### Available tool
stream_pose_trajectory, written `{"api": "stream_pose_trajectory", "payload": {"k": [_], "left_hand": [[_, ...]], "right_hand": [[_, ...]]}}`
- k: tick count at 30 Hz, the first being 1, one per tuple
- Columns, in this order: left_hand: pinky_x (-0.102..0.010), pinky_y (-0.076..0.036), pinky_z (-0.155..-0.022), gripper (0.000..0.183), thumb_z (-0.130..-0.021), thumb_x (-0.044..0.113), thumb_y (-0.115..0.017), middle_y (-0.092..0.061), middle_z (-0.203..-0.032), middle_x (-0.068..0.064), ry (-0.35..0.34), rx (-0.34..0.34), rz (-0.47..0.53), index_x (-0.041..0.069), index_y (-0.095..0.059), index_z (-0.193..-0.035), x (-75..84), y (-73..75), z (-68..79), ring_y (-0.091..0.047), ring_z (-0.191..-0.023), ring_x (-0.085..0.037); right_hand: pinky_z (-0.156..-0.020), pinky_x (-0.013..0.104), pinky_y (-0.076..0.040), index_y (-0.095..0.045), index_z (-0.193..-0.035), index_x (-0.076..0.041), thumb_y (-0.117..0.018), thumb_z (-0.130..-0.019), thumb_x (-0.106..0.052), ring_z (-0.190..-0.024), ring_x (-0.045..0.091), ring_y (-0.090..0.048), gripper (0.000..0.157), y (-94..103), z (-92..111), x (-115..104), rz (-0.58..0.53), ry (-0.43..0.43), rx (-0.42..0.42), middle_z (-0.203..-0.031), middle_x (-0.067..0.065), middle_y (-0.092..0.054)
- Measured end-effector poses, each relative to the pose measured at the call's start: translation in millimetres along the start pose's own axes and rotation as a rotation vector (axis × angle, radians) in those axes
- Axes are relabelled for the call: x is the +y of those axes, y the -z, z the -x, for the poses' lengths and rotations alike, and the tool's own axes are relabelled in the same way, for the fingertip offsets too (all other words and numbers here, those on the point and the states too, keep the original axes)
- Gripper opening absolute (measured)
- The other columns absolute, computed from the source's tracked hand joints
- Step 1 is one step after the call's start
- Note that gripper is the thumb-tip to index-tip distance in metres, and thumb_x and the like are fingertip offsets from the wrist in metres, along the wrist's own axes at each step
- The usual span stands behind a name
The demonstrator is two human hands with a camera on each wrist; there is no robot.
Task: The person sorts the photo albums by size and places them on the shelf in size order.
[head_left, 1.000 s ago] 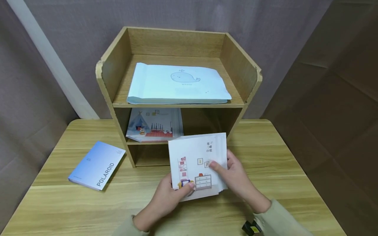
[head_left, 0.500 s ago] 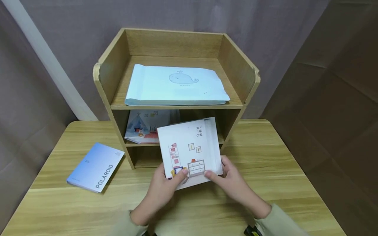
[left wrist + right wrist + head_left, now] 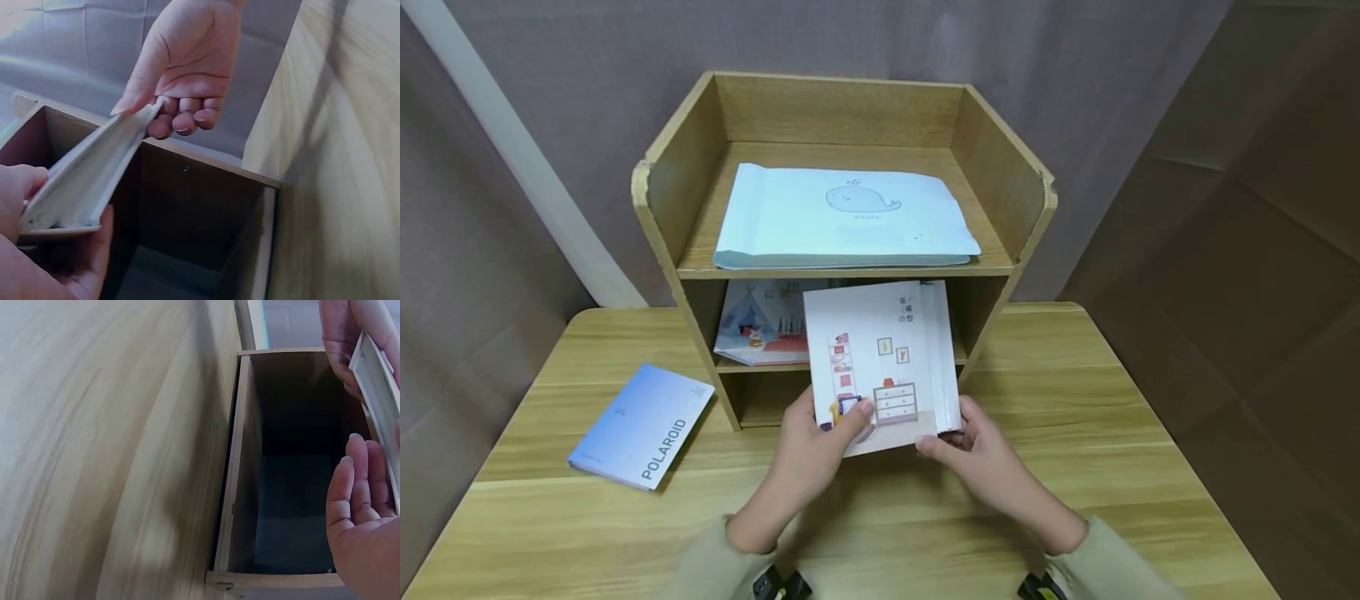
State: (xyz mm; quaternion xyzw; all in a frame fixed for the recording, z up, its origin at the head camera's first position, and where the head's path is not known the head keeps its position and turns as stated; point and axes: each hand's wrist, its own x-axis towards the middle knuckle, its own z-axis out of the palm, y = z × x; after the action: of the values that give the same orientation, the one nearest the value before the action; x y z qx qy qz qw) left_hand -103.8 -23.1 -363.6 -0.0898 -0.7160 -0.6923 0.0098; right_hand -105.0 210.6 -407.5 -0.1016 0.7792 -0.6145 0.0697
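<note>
Both hands hold a white album [image 3: 880, 358] with drawings of a chest of drawers and picture frames on its cover. My left hand [image 3: 808, 450] grips its lower left corner, thumb on the cover and fingers beneath. At the lower right corner, my right hand [image 3: 985, 462] pinches it between thumb and fingers. The pale page edges of the album [image 3: 94, 172] show between its covers in the left wrist view. It is raised before the wooden shelf's [image 3: 831, 272] middle compartment, where a second album [image 3: 760, 325] with a tent drawing lies partly hidden behind it.
A thick whale-print packet [image 3: 850, 217] lies on the shelf's top level. The blue POLAROID album [image 3: 643, 425] rests on the wooden table [image 3: 1075, 400], left of the shelf. Grey curtains [image 3: 850, 33] hang behind.
The held album has moved up and slightly left, now covering part of the tent album. My right hand has slid from its right side to its lower right corner.
</note>
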Motion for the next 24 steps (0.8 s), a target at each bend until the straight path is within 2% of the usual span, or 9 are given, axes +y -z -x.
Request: {"api": "stream_pose_trajectory", "payload": {"k": [4,7,11,14,17,24], "left_hand": [[-0.030,-0.057,-0.076,0.038,-0.091,0.005,-0.067,-0.069,-0.107,-0.005,-0.029,-0.089,-0.022,0.005,-0.053,-0.126,4.5,2.0,-2.0,-0.067,-0.090,-0.014],[-0.032,-0.055,-0.083,0.054,-0.089,-0.003,-0.065,-0.065,-0.119,-0.007,-0.066,-0.216,0.010,0.008,-0.043,-0.137,2.6,6.1,-5.1,-0.066,-0.100,-0.017],[-0.034,-0.053,-0.090,0.082,-0.085,-0.011,-0.064,-0.056,-0.132,-0.007,-0.088,-0.407,0.037,0.021,-0.024,-0.149,-6.2,15.9,-11.0,-0.062,-0.108,-0.020],[-0.034,-0.052,-0.092,0.088,-0.086,-0.009,-0.064,-0.055,-0.134,-0.004,-0.076,-0.491,0.023,0.029,-0.018,-0.150,-11.5,23.3,-13.6,-0.061,-0.109,-0.019],[-0.035,-0.053,-0.090,0.078,-0.088,-0.004,-0.065,-0.058,-0.130,-0.007,-0.066,-0.486,0.024,0.024,-0.025,-0.149,-12.8,25.3,-14.4,-0.061,-0.108,-0.021],[-0.033,-0.057,-0.081,0.052,-0.092,0.009,-0.067,-0.061,-0.120,-0.009,-0.029,-0.258,0.076,0.012,-0.043,-0.138,-8.2,17.1,-16.0,-0.063,-0.103,-0.022]], "right_hand": [[-0.081,0.040,-0.056,-0.044,-0.130,-0.005,-0.073,-0.087,-0.017,-0.093,0.035,-0.066,0.053,-1.4,-1.7,-1.6,-0.053,-0.025,0.013,-0.107,0.017,-0.066],[-0.082,0.041,-0.056,-0.043,-0.131,-0.003,-0.071,-0.089,-0.014,-0.091,0.033,-0.066,0.051,-2.0,-2.8,-2.5,-0.073,-0.040,0.023,-0.106,0.018,-0.065],[-0.080,0.039,-0.057,-0.042,-0.131,0.001,-0.068,-0.091,-0.012,-0.088,0.030,-0.066,0.049,-2.0,-3.3,-3.2,-0.083,-0.038,0.026,-0.105,0.020,-0.064],[-0.081,0.040,-0.056,-0.041,-0.131,0.003,-0.067,-0.092,-0.012,-0.087,0.029,-0.066,0.049,-1.9,-3.0,-3.6,-0.087,-0.045,0.013,-0.105,0.023,-0.063],[-0.081,0.042,-0.056,-0.041,-0.131,0.004,-0.066,-0.093,-0.014,-0.087,0.028,-0.066,0.049,-1.2,-2.9,-5.2,-0.084,-0.045,0.008,-0.104,0.024,-0.063],[-0.075,0.047,-0.057,-0.048,-0.123,0.007,-0.060,-0.097,-0.012,-0.081,0.026,-0.067,0.035,4.8,-5.9,-14.7,-0.103,0.058,0.052,-0.097,0.026,-0.064]]}}
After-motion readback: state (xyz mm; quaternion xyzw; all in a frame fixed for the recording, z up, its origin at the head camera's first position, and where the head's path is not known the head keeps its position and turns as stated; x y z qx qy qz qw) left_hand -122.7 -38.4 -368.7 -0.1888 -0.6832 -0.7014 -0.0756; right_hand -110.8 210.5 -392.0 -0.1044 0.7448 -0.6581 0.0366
